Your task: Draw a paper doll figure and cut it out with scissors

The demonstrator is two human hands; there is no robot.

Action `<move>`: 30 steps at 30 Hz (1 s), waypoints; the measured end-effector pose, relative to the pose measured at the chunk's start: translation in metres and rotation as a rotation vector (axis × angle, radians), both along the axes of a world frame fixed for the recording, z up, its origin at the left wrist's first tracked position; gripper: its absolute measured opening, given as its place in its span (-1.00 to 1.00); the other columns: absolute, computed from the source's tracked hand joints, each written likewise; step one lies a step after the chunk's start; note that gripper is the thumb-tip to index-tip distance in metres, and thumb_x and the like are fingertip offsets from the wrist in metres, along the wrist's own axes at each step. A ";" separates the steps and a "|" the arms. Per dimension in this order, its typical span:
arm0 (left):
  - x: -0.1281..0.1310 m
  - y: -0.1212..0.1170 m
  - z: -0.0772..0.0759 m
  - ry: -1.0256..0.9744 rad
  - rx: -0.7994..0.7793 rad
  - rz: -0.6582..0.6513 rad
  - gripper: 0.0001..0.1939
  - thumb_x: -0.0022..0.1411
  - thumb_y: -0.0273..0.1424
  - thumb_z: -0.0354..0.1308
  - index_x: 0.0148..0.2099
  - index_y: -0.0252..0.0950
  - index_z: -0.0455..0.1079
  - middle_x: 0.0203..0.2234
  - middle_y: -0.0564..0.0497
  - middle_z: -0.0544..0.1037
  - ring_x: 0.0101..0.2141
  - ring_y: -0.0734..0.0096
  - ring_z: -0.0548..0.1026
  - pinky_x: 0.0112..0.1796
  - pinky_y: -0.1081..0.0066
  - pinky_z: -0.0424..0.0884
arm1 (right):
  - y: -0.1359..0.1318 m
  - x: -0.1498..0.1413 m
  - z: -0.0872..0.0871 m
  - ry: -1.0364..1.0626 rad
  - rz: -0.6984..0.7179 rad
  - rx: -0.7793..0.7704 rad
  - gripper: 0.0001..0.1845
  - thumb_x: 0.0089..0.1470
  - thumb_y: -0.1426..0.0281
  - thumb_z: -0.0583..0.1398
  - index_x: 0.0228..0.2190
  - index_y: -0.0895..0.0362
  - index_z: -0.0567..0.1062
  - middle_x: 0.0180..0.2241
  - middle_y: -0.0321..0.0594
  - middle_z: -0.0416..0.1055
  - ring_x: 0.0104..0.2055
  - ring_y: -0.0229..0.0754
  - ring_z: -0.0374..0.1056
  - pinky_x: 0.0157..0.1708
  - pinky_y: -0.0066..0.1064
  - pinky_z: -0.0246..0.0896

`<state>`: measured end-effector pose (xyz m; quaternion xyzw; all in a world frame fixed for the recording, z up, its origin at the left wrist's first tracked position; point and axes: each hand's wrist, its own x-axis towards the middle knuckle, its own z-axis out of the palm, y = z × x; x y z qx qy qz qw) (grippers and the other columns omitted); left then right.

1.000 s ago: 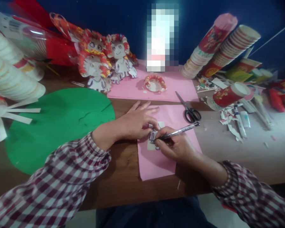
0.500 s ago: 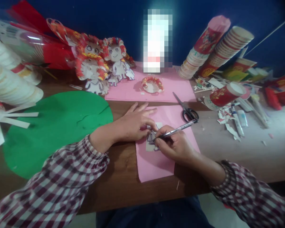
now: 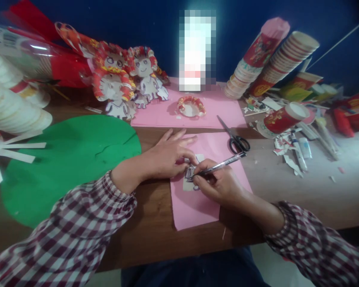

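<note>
My right hand (image 3: pixel 217 181) is closed around a pen (image 3: pixel 223 164), its tip down on a small white piece of paper (image 3: pixel 187 185) bearing dark drawn lines. That piece lies on a pink sheet (image 3: pixel 194 213). With fingers spread, my left hand (image 3: pixel 170 153) rests flat over the upper left of the pink sheet, its fingertips touching the edge of the white piece. Both hands hide part of the drawing. Black-handled scissors (image 3: pixel 238 143) lie just beyond my right hand, on the sheet's upper right corner.
To the left lies a green round sheet (image 3: pixel 71 159). Cut-out paper figures (image 3: pixel 146 75) stand behind it. A red and gold ring (image 3: pixel 192 107) sits on more pink paper. Stacked paper cups (image 3: pixel 287 59), a fallen cup (image 3: pixel 284 119) and paper scraps (image 3: pixel 292 165) are at right.
The pen tip has shifted slightly to the left on the white piece, with my right hand following. My left hand stays in place. The view has moved a little.
</note>
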<state>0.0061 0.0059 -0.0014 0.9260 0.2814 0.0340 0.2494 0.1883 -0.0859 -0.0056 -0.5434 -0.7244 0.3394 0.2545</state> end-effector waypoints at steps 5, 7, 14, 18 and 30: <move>0.000 0.000 -0.001 0.000 0.004 0.002 -0.71 0.10 -0.39 0.07 -0.12 0.00 0.45 0.27 0.18 0.02 0.26 0.04 -0.21 0.14 -0.12 -0.32 | 0.000 0.000 0.001 -0.004 0.009 0.012 -0.90 0.05 0.38 0.14 -0.37 0.14 0.43 -0.49 -0.26 0.46 -0.52 -0.31 0.35 -0.54 -0.54 0.18; 0.000 0.001 -0.002 -0.007 0.010 0.003 -0.70 0.10 -0.40 0.07 -0.13 0.00 0.45 0.27 0.18 0.02 0.26 0.04 -0.22 0.14 -0.12 -0.32 | 0.000 0.000 0.001 -0.010 0.012 0.012 -0.89 0.05 0.37 0.14 -0.37 0.14 0.43 -0.49 -0.27 0.46 -0.53 -0.32 0.34 -0.55 -0.54 0.17; 0.000 0.001 -0.003 -0.009 0.008 -0.002 -0.71 0.10 -0.39 0.07 -0.13 0.00 0.45 0.27 0.16 0.02 0.26 0.04 -0.22 0.14 -0.13 -0.33 | 0.001 0.001 0.001 -0.041 0.034 0.033 -0.88 0.06 0.35 0.14 -0.38 0.14 0.43 -0.47 -0.25 0.47 -0.54 -0.33 0.33 -0.55 -0.54 0.17; 0.000 0.001 -0.003 0.001 0.015 0.000 -0.71 0.11 -0.38 0.06 -0.12 0.00 0.46 0.27 0.17 0.02 0.26 0.03 -0.21 0.14 -0.13 -0.32 | 0.000 0.001 0.001 -0.031 0.033 0.037 -0.89 0.06 0.37 0.13 -0.38 0.14 0.43 -0.45 -0.26 0.48 -0.53 -0.33 0.34 -0.54 -0.54 0.17; 0.000 0.001 -0.005 0.001 0.024 0.002 -0.71 0.12 -0.35 0.05 -0.12 0.01 0.45 0.27 0.15 0.02 0.26 0.04 -0.21 0.13 -0.12 -0.30 | 0.000 0.000 0.000 -0.041 0.007 0.017 -0.88 0.05 0.36 0.14 -0.37 0.13 0.44 -0.47 -0.27 0.47 -0.54 -0.33 0.33 -0.55 -0.53 0.17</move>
